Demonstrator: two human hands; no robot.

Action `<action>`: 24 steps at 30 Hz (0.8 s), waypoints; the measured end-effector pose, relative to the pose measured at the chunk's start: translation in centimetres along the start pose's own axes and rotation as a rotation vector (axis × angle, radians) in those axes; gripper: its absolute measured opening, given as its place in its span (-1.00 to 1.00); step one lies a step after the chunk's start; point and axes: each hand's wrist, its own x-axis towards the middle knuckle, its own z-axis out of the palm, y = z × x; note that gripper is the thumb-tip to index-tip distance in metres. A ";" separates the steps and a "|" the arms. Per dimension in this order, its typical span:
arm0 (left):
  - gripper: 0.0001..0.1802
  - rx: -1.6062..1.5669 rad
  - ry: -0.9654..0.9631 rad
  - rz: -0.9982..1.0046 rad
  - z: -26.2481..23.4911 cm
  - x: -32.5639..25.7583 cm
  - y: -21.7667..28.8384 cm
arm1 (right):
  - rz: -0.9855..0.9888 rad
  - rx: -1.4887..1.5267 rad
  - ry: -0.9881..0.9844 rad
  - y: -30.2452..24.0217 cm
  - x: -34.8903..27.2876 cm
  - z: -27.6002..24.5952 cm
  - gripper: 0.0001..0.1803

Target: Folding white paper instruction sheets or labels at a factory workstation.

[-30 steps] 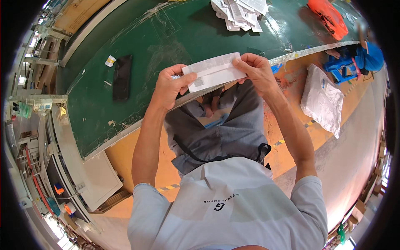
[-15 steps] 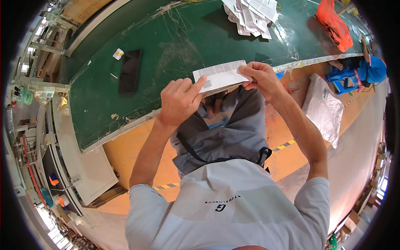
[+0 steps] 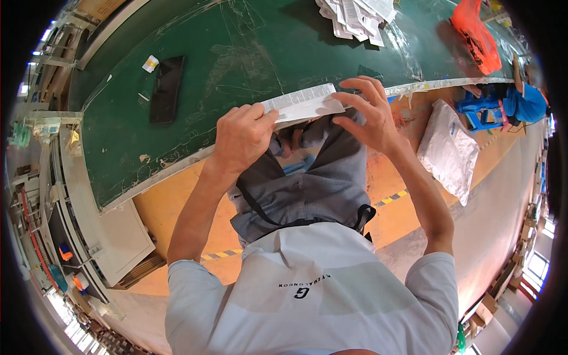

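Note:
A folded printed paper leaflet (image 3: 306, 102), white with small print, is held over the near edge of the green worktable (image 3: 225, 71). My left hand (image 3: 241, 135) pinches its left end between thumb and fingers. Beside the right end, my right hand (image 3: 374, 118) has its fingers spread and curved, with the thumb apart from them. A fingertip is close to the paper's corner; whether it touches I cannot tell. At the far side of the table lies a loose pile of similar printed papers (image 3: 358, 18).
A black phone-like slab (image 3: 167, 89) and a small white-and-yellow packet (image 3: 150, 64) lie on the left of the table. An orange plastic bag (image 3: 476, 38) is at the far right. On the floor stands a silvery-white sack (image 3: 448, 151), near a person in blue (image 3: 526, 103).
My right hand has loosened its pinch on the leaflet's right end and spread its fingers. My left hand keeps its hold, and the leaflet tilts more. The whole view has shifted slightly.

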 end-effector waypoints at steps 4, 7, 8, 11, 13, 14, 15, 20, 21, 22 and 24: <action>-0.74 -0.049 -0.036 -0.029 -0.6 0.3 0.2 | -0.056 0.030 -0.024 1.8 0.0 1.2 -0.66; -0.79 -0.183 -0.041 -0.177 -1.0 0.3 0.9 | 0.037 0.117 -0.001 1.9 0.1 1.4 -0.84; -0.82 -0.241 -0.061 -0.295 -1.2 0.2 1.1 | 0.083 0.116 0.005 1.8 0.3 1.4 -0.88; -0.86 -0.324 -0.043 -0.487 -1.0 0.6 1.4 | 0.179 0.110 0.030 1.2 0.9 1.9 -0.88; -0.87 -0.347 -0.001 -0.558 -0.7 0.9 1.6 | 0.225 0.101 0.050 0.7 1.2 2.4 -0.85; -0.86 -0.312 0.033 -0.580 -0.5 1.0 1.7 | 0.246 0.060 0.074 0.5 1.4 2.6 -0.83; -0.83 -0.276 0.066 -0.601 -0.3 1.1 1.8 | 0.268 0.019 0.099 0.3 1.5 2.8 -0.82; -0.81 -0.223 0.049 -0.661 -0.1 1.6 2.3 | 0.282 -0.062 0.100 0.0 1.8 3.2 -0.80; -0.82 -0.195 0.024 -0.669 -0.1 1.7 2.4 | 0.286 -0.082 0.101 0.0 1.8 3.3 -0.80; -0.82 -0.194 0.025 -0.671 -0.2 1.9 2.4 | 0.285 -0.081 0.099 -0.1 1.8 3.3 -0.80; -0.82 -0.161 -0.017 -0.688 -0.3 2.2 2.6 | 0.299 -0.110 0.099 -0.2 1.9 3.2 -0.79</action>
